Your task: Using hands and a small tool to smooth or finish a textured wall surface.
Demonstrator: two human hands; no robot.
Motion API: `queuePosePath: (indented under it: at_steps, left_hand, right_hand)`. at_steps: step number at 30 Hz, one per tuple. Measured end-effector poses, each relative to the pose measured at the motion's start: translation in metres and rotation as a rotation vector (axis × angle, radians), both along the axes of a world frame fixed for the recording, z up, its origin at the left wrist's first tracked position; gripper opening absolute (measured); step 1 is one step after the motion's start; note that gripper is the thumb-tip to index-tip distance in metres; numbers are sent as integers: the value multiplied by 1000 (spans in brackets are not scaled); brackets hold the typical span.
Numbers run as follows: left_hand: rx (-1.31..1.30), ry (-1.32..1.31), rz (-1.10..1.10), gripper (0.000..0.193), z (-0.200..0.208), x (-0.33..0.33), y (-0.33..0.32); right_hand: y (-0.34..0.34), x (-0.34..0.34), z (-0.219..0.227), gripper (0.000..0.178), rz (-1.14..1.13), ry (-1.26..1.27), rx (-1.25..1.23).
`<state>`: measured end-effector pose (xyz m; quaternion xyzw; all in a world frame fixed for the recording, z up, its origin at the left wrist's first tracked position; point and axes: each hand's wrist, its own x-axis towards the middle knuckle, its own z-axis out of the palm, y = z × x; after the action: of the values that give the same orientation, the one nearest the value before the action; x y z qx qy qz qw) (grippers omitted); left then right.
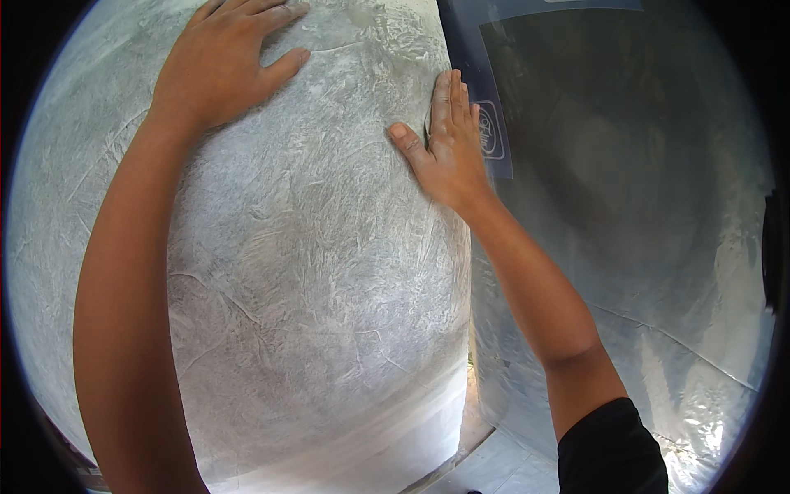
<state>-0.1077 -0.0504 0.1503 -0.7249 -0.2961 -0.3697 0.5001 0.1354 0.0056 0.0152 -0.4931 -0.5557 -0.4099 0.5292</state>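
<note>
A large pale grey sheet [329, 272], textured and lightly creased, fills the left and middle of the view. My left hand [226, 62] lies flat on its upper part, thumb stretched to the right, with the fingertips partly cut off by the upper rim. At the sheet's right edge rests my right hand [448, 148], its fingers straight and close together, thumb apart. Whitish smudges show on the fingers. Neither hand holds anything that I can see.
Right of the sheet stands a dark, glossy plastic-covered surface [625, 206] with a blue border and a printed emblem [490, 132]. A narrow gap separates the two lower down. Light floor [494, 465] shows at the bottom, and a dark object [772, 247] sits at the right rim.
</note>
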Motion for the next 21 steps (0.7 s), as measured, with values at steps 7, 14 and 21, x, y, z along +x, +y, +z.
queuePosePath:
  at_steps: [7, 14, 21]
  left_hand:
    - [2, 6, -17, 56, 0, -2, 1]
    - [-1, -13, -29, 56, -1, -4, 2]
    - [9, -9, -48, 55, -1, 1, -8]
  right_hand:
    - [-10, -9, -23, 111, -21, -115, -78]
    - [-5, -19, -19, 111, 19, -9, -8]
    - [-10, 3, 14, 114, -22, -55, -12]
